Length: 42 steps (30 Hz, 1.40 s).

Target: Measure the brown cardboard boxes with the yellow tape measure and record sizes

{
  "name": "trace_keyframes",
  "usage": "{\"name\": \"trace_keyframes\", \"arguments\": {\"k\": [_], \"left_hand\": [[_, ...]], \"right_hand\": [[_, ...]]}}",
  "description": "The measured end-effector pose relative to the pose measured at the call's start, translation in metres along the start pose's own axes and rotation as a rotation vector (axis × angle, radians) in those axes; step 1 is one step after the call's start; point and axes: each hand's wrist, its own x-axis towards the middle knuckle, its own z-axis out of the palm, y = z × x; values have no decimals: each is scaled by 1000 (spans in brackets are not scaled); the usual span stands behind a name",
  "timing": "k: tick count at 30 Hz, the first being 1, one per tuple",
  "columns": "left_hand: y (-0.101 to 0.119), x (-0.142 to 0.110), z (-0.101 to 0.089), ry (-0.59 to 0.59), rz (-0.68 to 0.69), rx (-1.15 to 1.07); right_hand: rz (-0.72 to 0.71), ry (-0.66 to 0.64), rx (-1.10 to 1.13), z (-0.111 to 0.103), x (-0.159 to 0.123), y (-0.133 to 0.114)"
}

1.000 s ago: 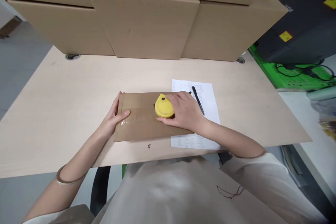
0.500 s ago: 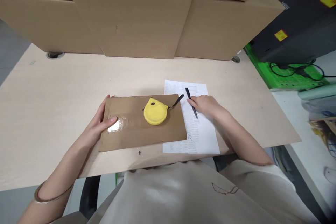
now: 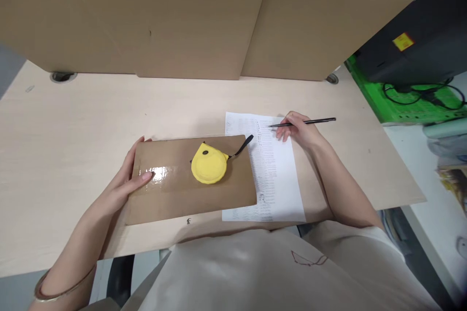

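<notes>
My left hand (image 3: 129, 180) grips the left end of a flat cardboard box (image 3: 171, 199), thumb on top and fingers behind the far edge. On the box lies a round yellow tape measure or small pouch (image 3: 208, 165) with a dark oval spot and a black strap (image 3: 244, 146); its exact kind is unclear. My right hand (image 3: 297, 129) holds a black pen (image 3: 321, 120), its tip pointing left above the upper part of a printed sheet (image 3: 277, 180). The box's right end covers part of that sheet.
Large cardboard boxes (image 3: 182, 24) are stacked along the back of the pale table (image 3: 91, 107). To the right, a dark machine (image 3: 419, 53) stands on a green crate (image 3: 386, 104) with black cables. Two cable holes lie near the table's back edge.
My right hand let go of the yellow item, moved right and picked up the pen from the sheet, turning it sideways. The box, still in my left hand, shifted left and nearer me.
</notes>
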Motion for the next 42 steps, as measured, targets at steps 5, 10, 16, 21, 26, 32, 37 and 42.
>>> {"name": "trace_keyframes", "arguments": {"k": [5,10,16,21,26,32,37,42], "left_hand": [[-1,0,-1,5,-17,3],[-5,0,-6,-6,2,76],[-5,-1,-6,-13,7,103],[-15,3,-13,-14,15,115],[-34,11,-26,-43,52,118],[-37,12,-27,-29,63,130],[-38,11,-28,-32,59,124],[-37,10,-28,-29,57,128]], "right_hand": [[-73,22,-64,-5,2,7],[-24,15,-141,-5,2,8],[-13,1,-202,-4,2,6],[-9,-11,-232,-5,2,6],[-16,-11,-238,-5,1,6],[-15,-5,-241,-5,1,6],[-22,-26,-258,-6,0,7],[-27,-10,-246,-7,0,7]]}}
